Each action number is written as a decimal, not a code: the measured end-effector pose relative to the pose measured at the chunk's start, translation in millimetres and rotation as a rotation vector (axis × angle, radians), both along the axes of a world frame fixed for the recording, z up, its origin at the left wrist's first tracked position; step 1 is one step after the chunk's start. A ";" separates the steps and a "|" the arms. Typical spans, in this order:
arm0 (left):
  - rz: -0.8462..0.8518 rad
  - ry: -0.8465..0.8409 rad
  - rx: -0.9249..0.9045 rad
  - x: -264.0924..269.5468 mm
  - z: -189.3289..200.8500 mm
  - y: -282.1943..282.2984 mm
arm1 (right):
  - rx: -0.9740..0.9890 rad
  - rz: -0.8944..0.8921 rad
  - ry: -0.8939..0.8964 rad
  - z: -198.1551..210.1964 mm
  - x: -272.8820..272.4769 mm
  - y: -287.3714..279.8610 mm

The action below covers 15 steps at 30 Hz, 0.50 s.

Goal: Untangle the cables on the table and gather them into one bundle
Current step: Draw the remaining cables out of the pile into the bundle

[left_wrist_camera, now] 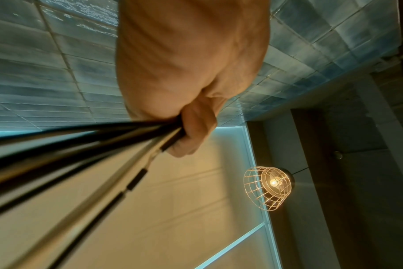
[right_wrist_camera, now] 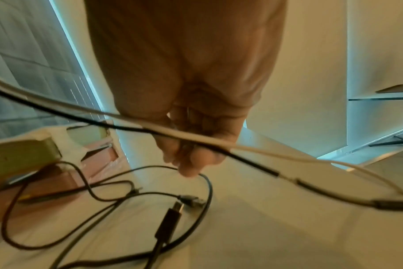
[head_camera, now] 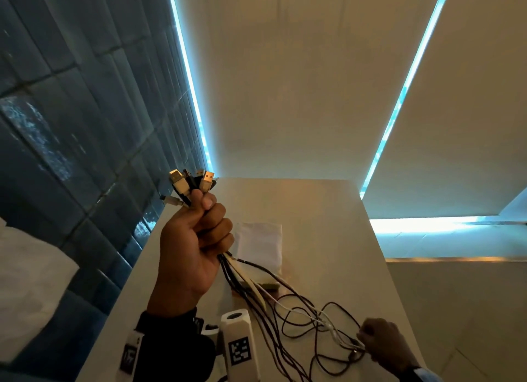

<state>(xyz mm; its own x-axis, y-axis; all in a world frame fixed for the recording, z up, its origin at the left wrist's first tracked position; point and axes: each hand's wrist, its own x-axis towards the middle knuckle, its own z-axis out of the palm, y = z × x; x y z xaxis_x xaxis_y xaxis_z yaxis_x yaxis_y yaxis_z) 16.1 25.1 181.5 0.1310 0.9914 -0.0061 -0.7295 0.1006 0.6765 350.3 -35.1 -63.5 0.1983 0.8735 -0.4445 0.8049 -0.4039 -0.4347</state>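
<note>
Most plug ends (head_camera: pixel 191 182) sit gathered in your fisted left hand (head_camera: pixel 194 239); your right hand (head_camera: pixel 382 341) pinches trailing cables (head_camera: pixel 302 319) on the table (head_camera: pixel 328 210), loops left to straighten.

In front of me a pale table (head_camera: pixel 328 239) runs away toward the far wall. On it lies a white folded cloth (head_camera: pixel 259 244), and just nearer than that a small olive-green box (right_wrist_camera: pixel 19 156) sits on a reddish-brown flat thing (right_wrist_camera: pixel 58 182) I can't identify. To my left stands a wall of dark blue tiles (head_camera: pixel 71 110), edged by a bright cyan light strip (head_camera: pixel 188 76); a second strip (head_camera: pixel 407 87) slants on the right. A wire-caged lamp (left_wrist_camera: pixel 268 187) glows warm overhead.
</note>
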 end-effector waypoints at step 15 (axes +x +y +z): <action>0.009 0.075 0.007 1.4 -2.5 1.3 | 0.083 0.252 -0.190 -1.5 -17.3 18.1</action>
<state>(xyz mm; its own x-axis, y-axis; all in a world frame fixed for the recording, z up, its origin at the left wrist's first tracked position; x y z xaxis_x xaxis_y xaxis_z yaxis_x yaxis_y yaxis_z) 17.6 26.4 179.0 0.1210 0.9926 -0.0087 -0.6779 0.0891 0.7297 333.0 -17.0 -65.0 0.0439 0.9374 -0.3456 0.9450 -0.1512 -0.2901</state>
